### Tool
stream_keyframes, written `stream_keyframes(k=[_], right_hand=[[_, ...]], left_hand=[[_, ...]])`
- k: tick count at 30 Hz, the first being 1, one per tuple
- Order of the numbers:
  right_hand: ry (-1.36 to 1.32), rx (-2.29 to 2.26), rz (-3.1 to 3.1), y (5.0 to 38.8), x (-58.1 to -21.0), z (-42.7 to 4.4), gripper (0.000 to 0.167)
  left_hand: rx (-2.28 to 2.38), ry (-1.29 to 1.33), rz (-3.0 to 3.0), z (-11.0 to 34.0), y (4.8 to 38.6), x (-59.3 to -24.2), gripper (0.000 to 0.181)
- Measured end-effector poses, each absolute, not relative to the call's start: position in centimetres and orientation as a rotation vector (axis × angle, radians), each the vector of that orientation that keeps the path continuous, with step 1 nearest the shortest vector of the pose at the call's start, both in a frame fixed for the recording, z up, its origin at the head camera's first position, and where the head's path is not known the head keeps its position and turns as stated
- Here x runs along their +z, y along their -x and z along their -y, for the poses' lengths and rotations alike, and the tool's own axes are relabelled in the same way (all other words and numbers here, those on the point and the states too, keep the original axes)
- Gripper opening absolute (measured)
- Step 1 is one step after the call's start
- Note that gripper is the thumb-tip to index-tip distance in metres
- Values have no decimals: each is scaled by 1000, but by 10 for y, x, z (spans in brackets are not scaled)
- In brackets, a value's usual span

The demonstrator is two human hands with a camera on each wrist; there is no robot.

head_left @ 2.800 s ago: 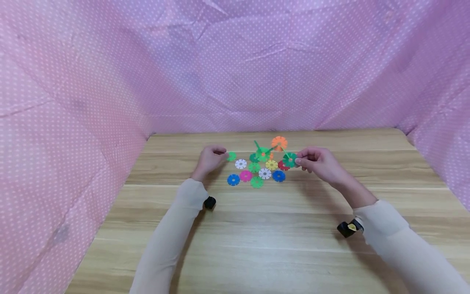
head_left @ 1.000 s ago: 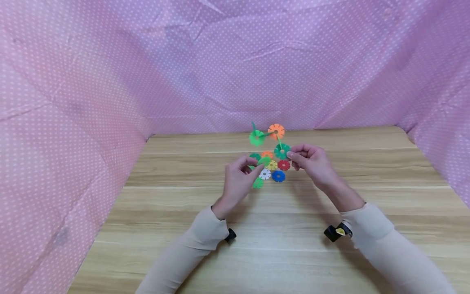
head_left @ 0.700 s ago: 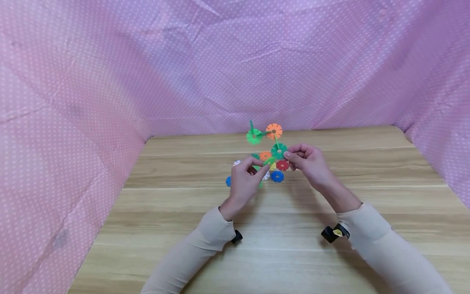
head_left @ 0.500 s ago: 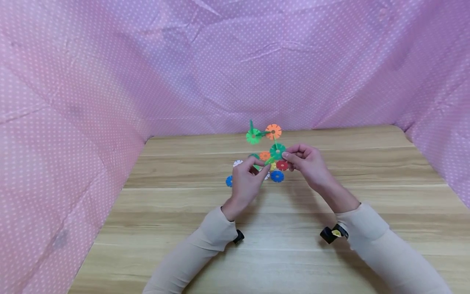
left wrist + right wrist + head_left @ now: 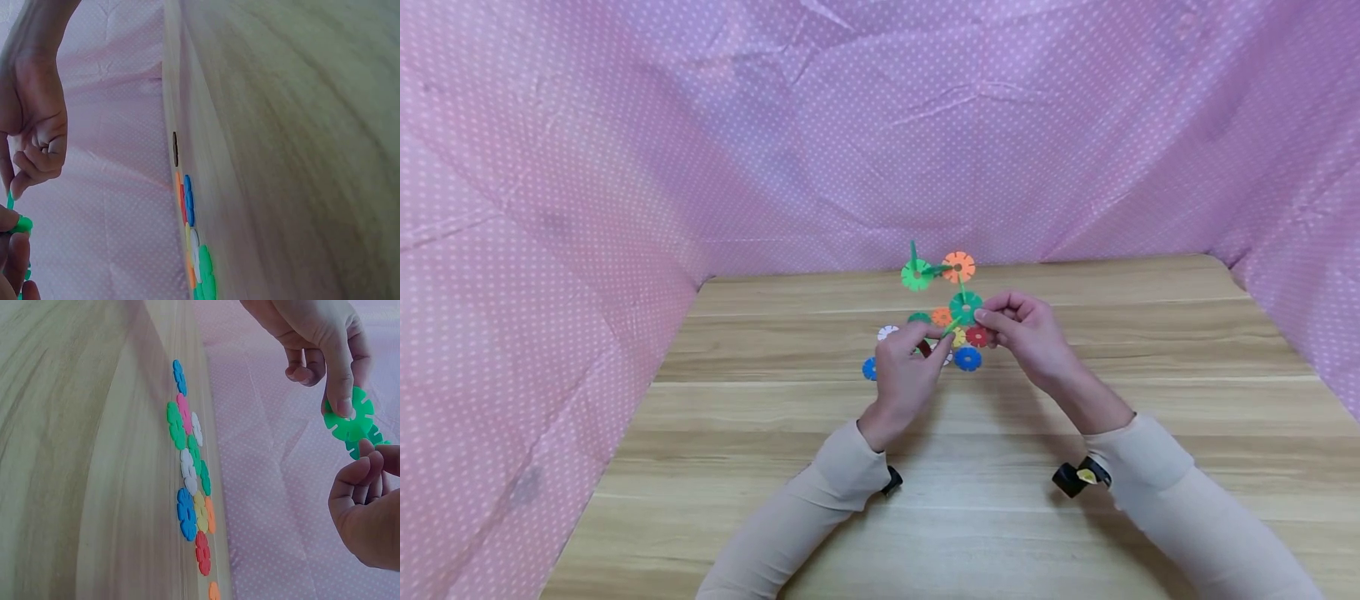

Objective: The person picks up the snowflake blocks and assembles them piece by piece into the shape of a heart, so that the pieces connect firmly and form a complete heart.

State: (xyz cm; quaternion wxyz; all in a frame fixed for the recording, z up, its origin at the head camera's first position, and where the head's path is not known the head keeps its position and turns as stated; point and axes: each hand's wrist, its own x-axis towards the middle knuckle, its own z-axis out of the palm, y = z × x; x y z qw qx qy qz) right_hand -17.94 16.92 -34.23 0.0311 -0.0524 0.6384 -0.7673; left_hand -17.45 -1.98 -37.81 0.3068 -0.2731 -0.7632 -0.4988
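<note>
My left hand (image 5: 907, 379) pinches a light green notched disc (image 5: 350, 419) between thumb and finger, edge-on in the head view. My right hand (image 5: 1026, 337) pinches a dark green disc (image 5: 966, 307), the near end of a joined chain. From it the chain runs through a light green disc seen edge-on to an orange disc (image 5: 958, 267), then by a dark green one to another light green disc (image 5: 916, 274), with one more standing upright on it. In the right wrist view, the held light green disc meets or overlaps the dark green one; whether their slots are engaged I cannot tell.
Several loose discs lie flat on the wooden table (image 5: 775, 350) beneath the hands, among them a blue (image 5: 967, 359), a red (image 5: 977, 336) and a white one (image 5: 887, 332). My left hand hides part of them. A pink dotted cloth (image 5: 865, 133) hangs behind the table.
My left hand has gone from the left side of the discs to the chain, bringing the light green disc. My right hand has shifted slightly left, and the chain's far end has risen from the table.
</note>
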Motion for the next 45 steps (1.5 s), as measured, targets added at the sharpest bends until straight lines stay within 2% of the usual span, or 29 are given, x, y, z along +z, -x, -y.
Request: stream_keyframes(k=[5, 11, 14, 26, 33, 45], right_hand=[[221, -2387, -1965, 179, -342, -170, 16], [216, -2386, -1983, 179, -341, -168, 4], [208, -2392, -1969, 180, -339, -167, 8], [331, -2317, -2069, 180, -336, -170, 8], [253, -2360, -2036, 177, -334, -161, 7], [221, -2327, -2067, 179, -340, -161, 6]], left_hand=[[-1258, 739, 1970, 18, 176, -378, 7], [-1190, 750, 1908, 17, 179, -378, 8], [-1175, 750, 1909, 17, 179, -378, 3], [-1168, 867, 1883, 23, 183, -379, 4], [-1249, 767, 1873, 18, 181, -380, 7], [-1218, 773, 1925, 21, 181, -380, 6]])
